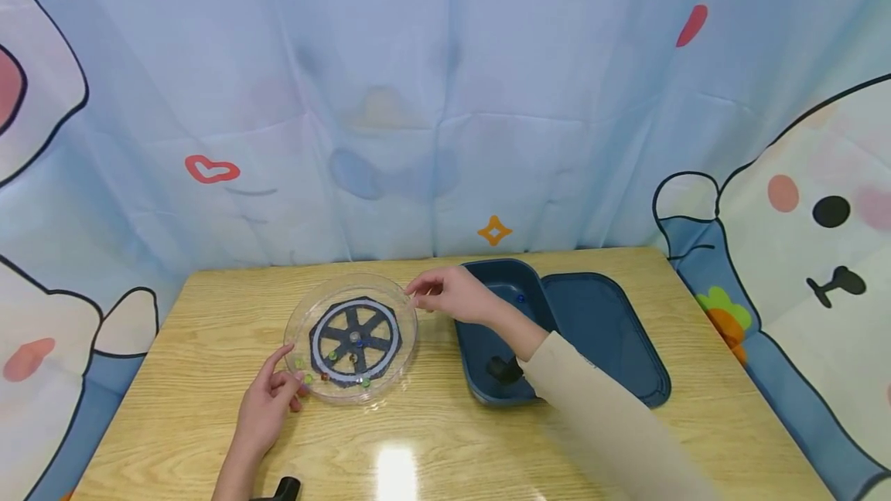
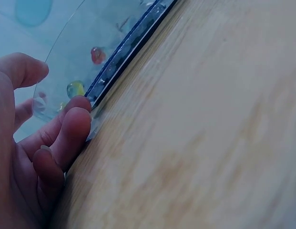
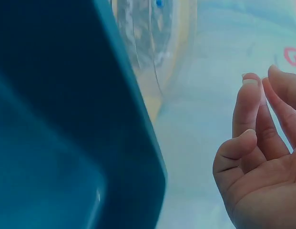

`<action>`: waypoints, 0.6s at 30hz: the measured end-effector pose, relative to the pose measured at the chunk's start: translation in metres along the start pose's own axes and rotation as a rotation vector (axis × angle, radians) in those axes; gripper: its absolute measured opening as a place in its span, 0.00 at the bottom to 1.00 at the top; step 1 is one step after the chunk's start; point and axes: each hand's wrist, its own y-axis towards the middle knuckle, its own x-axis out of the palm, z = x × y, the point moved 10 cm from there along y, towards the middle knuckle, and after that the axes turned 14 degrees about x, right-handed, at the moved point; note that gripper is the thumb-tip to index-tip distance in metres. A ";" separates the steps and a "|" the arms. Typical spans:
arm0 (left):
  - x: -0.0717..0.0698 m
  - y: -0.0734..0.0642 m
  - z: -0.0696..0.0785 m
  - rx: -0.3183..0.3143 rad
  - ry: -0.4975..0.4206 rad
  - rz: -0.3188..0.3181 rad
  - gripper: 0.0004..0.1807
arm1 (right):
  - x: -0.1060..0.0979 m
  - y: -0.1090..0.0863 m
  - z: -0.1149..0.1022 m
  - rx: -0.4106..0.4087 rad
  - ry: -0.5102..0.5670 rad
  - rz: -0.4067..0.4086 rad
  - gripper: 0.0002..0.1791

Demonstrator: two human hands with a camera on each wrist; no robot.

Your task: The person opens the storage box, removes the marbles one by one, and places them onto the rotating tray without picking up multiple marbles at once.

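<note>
A round clear plastic dish (image 1: 298, 308) with a dark spoked wheel pattern (image 1: 353, 340) sits on the table. Several small glass marbles lie in it, among them a yellow-green marble (image 2: 76, 88) and a red marble (image 2: 97, 55). My left hand (image 1: 267, 400) rests its fingers against the dish's near left wall. At the far right rim is my right hand (image 1: 452, 294), its fingers loosely bent. The right wrist view shows this hand (image 3: 267, 143) with its fingertips close together and nothing visible between them. Whether they touch the rim is unclear.
Right of the dish stands a deep blue bin (image 1: 473, 389), holding a blue marble (image 1: 520, 298); my right forearm passes over it. A flat blue lid (image 1: 605, 331) lies beside the bin. A patterned curtain (image 1: 431, 99) hangs behind the wooden table (image 1: 431, 447).
</note>
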 end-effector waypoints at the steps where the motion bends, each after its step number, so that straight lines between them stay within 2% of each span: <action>1: 0.000 0.000 0.000 0.003 -0.002 0.001 0.28 | -0.006 -0.001 0.002 0.003 -0.009 0.012 0.12; 11: -0.001 0.001 0.001 0.023 0.021 0.007 0.28 | -0.062 -0.006 0.044 0.085 0.010 0.031 0.15; 18: -0.001 0.001 0.000 0.016 0.026 0.003 0.28 | -0.082 -0.003 0.071 0.126 -0.214 0.029 0.13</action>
